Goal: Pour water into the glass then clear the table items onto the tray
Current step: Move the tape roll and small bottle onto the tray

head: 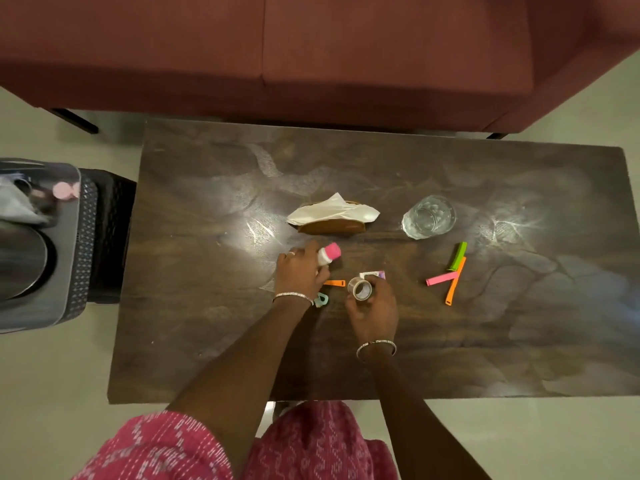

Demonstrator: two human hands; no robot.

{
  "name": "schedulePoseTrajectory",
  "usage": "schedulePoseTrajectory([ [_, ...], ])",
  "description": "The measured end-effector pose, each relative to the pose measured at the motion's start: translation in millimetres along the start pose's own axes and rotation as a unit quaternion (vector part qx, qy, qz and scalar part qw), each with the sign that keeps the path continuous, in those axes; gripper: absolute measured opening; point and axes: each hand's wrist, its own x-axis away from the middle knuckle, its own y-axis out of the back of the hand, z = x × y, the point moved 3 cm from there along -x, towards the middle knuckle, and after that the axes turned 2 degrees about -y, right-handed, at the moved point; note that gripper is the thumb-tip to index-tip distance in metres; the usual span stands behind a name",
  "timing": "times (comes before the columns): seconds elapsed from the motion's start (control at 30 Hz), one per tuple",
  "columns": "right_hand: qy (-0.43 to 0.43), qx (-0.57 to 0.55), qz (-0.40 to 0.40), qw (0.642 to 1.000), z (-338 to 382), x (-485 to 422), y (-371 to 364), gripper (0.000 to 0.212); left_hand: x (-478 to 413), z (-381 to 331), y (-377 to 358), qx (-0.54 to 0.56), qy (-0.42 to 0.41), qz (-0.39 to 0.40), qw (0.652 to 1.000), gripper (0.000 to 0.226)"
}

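Observation:
My left hand (299, 275) grips a small white bottle with a pink cap (328, 254) near the middle of the dark wooden table (207, 341). My right hand (375, 308) holds a roll of clear tape (360, 289) just above the tabletop. A clear glass (428, 216) with water stands to the right. The grey tray (65, 271) sits on a black stool at the left and carries a metal vessel and a blurred item.
A brown holder with white tissue (332, 216) lies behind my hands. Orange (335, 283), teal (321, 300), green (458, 256), pink (441, 279) and another orange clip (454, 284) lie scattered. A small purple-white packet (374, 274) lies by the tape. A maroon sofa (311, 46) borders the far side.

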Motion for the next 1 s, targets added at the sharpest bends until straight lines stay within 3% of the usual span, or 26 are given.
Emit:
schedulePoseTrajectory([
  [0.1, -0.019, 0.000, 0.007, 1.000, 23, 14, 4, 0.045, 32, 17, 23, 0.124, 0.019, -0.029, 0.992, 0.039],
  [0.33, 0.001, -0.006, 0.057, 0.998, 99, 40, -12, 0.042, 88, 70, 87, 0.207, 0.070, -0.081, 0.973, 0.050],
  [0.4, 0.014, -0.017, 0.063, 0.998, 126, 50, -22, 0.042, 99, 89, 108, 0.209, 0.084, -0.093, 0.970, 0.056],
  [0.57, 0.060, -0.025, 0.092, 0.994, 188, 74, -55, 0.037, 119, 143, 151, 0.215, 0.129, -0.113, 0.961, 0.043],
  [0.83, 0.080, 0.004, 0.153, 0.985, 275, 118, -127, 0.049, 137, 255, 211, 0.157, 0.171, -0.157, 0.960, 0.033],
  [1.0, 0.114, 0.044, 0.179, 0.976, 326, 139, -179, 0.045, 132, 329, 238, 0.122, 0.206, -0.133, 0.962, 0.031],
])
